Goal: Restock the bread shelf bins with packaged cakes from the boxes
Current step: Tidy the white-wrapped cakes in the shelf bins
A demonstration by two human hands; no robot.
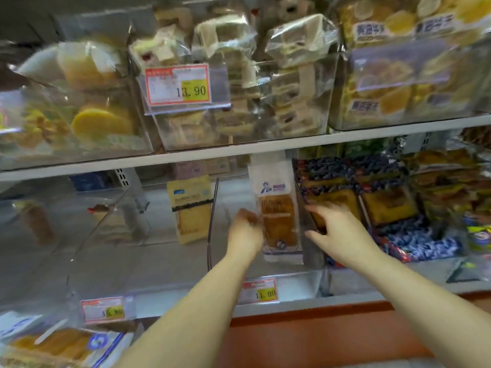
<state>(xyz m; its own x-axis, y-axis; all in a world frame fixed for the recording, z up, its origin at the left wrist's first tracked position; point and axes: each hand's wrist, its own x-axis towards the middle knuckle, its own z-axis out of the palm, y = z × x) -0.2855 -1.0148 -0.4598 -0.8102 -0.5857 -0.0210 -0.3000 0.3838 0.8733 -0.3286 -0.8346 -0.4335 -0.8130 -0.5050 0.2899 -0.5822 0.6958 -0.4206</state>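
1. Cake pack (279,224): stands upright at frame centre, inside the clear bin (212,224) on the lower shelf, close to the bin's right wall. It is the only pack visible in that bin.
2. Left hand (245,231): fingers are curled against the pack's left edge and appear to grip it. Blur hides finer detail.
3. Right hand (338,229): open, fingers straight and spread, just right of the pack at the bin's right wall. Contact with the wall cannot be confirmed.
4. Neighbours: one yellow pack (190,208) stands in the next bin, left of centre. Blueberry packs (372,203) crowd the bin at right.
5. Upper bins (239,102): across the top of the frame, well stocked.
6. Progress (judgement): early. The centre bin has one pack and much room left. The left bin (106,208) at middle left holds little. Many more packs are needed. No supply boxes are in view.
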